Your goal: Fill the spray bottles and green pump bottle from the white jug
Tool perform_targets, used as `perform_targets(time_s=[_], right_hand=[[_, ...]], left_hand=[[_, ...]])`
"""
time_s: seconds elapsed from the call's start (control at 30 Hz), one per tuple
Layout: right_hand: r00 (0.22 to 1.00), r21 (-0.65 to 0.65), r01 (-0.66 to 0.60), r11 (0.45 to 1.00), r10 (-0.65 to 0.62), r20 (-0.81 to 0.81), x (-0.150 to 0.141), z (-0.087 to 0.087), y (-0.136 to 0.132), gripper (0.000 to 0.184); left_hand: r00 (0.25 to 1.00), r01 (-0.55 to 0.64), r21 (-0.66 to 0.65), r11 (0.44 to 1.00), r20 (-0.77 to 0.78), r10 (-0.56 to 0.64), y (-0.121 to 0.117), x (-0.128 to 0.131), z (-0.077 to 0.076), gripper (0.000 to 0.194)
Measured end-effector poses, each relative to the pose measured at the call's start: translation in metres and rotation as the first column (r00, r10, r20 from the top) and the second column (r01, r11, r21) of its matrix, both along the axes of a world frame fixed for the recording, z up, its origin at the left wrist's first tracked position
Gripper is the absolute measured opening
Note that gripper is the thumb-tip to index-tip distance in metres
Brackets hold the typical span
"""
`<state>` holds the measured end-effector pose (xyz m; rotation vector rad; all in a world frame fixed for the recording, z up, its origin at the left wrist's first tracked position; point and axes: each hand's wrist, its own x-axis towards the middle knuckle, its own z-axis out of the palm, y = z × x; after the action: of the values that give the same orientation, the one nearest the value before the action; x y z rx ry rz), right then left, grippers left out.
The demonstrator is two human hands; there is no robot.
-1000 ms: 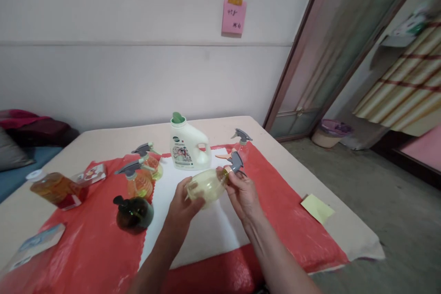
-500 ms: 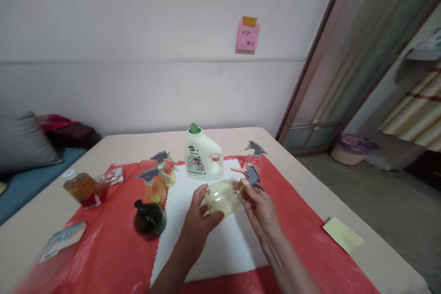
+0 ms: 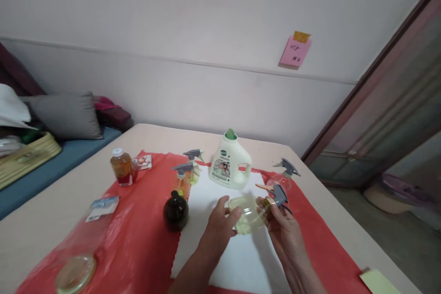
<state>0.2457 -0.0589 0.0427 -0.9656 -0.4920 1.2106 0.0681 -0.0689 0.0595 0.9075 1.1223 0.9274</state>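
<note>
Both my hands hold a clear, yellowish spray bottle [image 3: 246, 216] tipped on its side above a white sheet. My left hand [image 3: 219, 223] wraps the rounded base end, thumb along the near side. At the neck my right hand [image 3: 284, 225] is closed, beside the grey spray head [image 3: 280, 194] with its orange trigger. Behind the bottle stands a pale green detergent jug [image 3: 225, 161] with an open top and a green piece in its mouth. Left of my left hand sits a dark round bottle [image 3: 175, 213].
Spray bottles with grey heads [image 3: 184, 168] stand left of the jug, another [image 3: 288, 167] to its right. An amber bottle [image 3: 122, 170] and a clear container [image 3: 76, 273] lie leftward on the red sheet [image 3: 134, 248]. A pink note [image 3: 295, 51] hangs on the wall.
The view has turned left, so things sit farther right in it. Both hands keep hold of the spray bottle, whose neck now points more level to the right.
</note>
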Motion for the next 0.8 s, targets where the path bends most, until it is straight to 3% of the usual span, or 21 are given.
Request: perform_targets(time_s=[0.17,0.33,0.4,0.5,0.63,0.73,0.8], right_hand=[[0.998,-0.015,0.018,1.0,-0.019,-0.055,-0.001,-0.003,0.002,0.036],[0.997,-0.009,0.072,0.997,-0.072,-0.006,0.003,-0.006,0.005,0.028],[0.998,-0.001,0.07,0.998,-0.07,-0.005,0.003,-0.002,0.004,0.026],[1.0,0.066,0.026,0.997,-0.025,-0.008,0.007,0.005,-0.002,0.032],[1.0,0.088,-0.029,0.996,0.03,-0.006,0.014,0.007,-0.007,0.04],[0.998,0.054,0.024,0.998,-0.027,0.053,0.014,0.002,-0.005,0.038],[0.981,0.02,0.067,0.998,-0.07,0.181,0.008,-0.001,-0.004,0.037]], left_hand=[[0.999,-0.001,0.243,0.97,0.033,-0.008,0.001,0.001,0.001,0.058],[1.0,0.019,0.3,0.954,-0.024,-0.012,-0.003,0.008,0.004,0.085],[0.998,0.009,0.326,0.945,-0.055,0.009,-0.003,0.01,0.006,0.085],[1.0,-0.002,0.232,0.973,-0.001,0.002,-0.001,0.009,0.008,0.074],[0.992,0.113,0.07,0.991,0.049,-0.116,0.001,0.007,0.005,0.075],[0.973,0.032,0.268,0.963,-0.23,0.032,-0.002,0.01,0.003,0.075],[0.909,0.024,0.498,0.867,-0.372,0.188,-0.008,0.014,0.003,0.072]])
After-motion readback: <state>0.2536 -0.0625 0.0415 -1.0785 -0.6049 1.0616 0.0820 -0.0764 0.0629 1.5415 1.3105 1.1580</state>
